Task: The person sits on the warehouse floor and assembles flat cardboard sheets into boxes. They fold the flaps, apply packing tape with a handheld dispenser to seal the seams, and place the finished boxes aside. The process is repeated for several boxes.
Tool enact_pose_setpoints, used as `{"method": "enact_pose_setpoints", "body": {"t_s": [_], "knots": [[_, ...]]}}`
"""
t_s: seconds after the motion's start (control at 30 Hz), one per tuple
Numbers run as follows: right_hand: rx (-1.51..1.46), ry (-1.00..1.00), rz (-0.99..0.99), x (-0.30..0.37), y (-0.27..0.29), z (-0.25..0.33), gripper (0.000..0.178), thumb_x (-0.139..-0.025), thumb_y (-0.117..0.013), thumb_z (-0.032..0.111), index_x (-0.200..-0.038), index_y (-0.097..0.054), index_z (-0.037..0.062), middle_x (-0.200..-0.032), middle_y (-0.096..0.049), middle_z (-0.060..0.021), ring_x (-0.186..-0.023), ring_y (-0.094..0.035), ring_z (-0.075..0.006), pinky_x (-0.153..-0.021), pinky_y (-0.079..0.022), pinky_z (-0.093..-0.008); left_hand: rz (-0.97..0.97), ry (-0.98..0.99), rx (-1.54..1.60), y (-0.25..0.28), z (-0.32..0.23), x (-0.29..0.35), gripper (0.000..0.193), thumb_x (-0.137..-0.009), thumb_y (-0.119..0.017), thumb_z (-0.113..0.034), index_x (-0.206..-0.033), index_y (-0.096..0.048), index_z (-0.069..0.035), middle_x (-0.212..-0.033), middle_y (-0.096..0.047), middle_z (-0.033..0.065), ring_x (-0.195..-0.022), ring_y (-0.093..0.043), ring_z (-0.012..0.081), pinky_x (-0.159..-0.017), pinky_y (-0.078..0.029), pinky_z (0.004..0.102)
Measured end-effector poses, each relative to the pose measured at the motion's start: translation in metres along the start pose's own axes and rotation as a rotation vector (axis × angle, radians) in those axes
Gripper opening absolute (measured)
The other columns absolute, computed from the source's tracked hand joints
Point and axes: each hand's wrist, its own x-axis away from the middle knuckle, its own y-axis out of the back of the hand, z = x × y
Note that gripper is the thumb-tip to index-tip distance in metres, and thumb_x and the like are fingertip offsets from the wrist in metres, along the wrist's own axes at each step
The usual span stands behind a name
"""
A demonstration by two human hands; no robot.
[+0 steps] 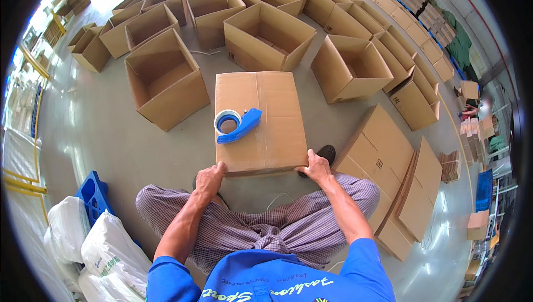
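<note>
A closed cardboard box (pixel 280 118) stands in front of me, clear tape running down its middle seam. On its top lies a blue tape dispenser (pixel 244 128) with a roll of tape on it. My left hand (pixel 209 181) grips the near left corner of the box, thumb on the edge. At the near right corner, my right hand (pixel 317 167) holds the box the same way. The undersides of both hands' grips are hidden by the box.
Many open cardboard boxes (pixel 166 82) spread across the floor ahead. Flat folded cartons (pixel 377 163) lie at my right. To my left are white sacks (pixel 114 252) and a blue plastic pallet (pixel 94 197). Another person (pixel 484 106) is far off at the right.
</note>
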Motion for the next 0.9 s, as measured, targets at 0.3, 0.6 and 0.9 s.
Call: {"method": "enact_pose_setpoints", "body": {"t_s": [0.3,0.6,0.9], "knots": [[0.042,0.015,-0.027,0.004,-0.013,-0.007,0.066,-0.071,-0.075,0.054,-0.093,-0.043,0.0003,-0.069,-0.063,-0.0196,-0.069,-0.067,-0.0355,-0.058,-0.054,-0.0399,0.075,-0.253,-0.087,0.006,0.021,-0.010,0.023,-0.090,-0.059,-0.031,-0.097,-0.050,-0.011,-0.079,-0.067,0.0097,-0.075,-0.067,0.0298,-0.061,-0.052,0.0442],[-0.338,-0.267,-0.027,0.015,-0.039,0.008,0.100,-0.072,-0.080,0.043,-0.141,-0.026,-0.0068,-0.132,-0.049,-0.0307,-0.124,-0.049,-0.0397,-0.103,-0.041,-0.0424,-0.014,-0.241,-0.366,-0.002,-0.019,-0.013,0.036,-0.080,-0.067,-0.031,-0.107,-0.054,-0.012,-0.102,-0.063,0.0075,-0.102,-0.060,0.0261,-0.081,-0.049,0.0412],[-0.708,-0.536,-0.047,0.026,-0.056,0.030,0.088,-0.068,-0.083,0.031,-0.130,-0.033,-0.0060,-0.123,-0.054,-0.0253,-0.114,-0.056,-0.0344,-0.094,-0.047,-0.0407,-0.226,-0.184,-0.185,-0.042,-0.095,-0.015,0.079,-0.071,-0.071,-0.016,-0.139,-0.034,0.004,-0.142,-0.033,0.0312,-0.132,-0.033,0.0487,-0.111,-0.028,0.0526]]}}
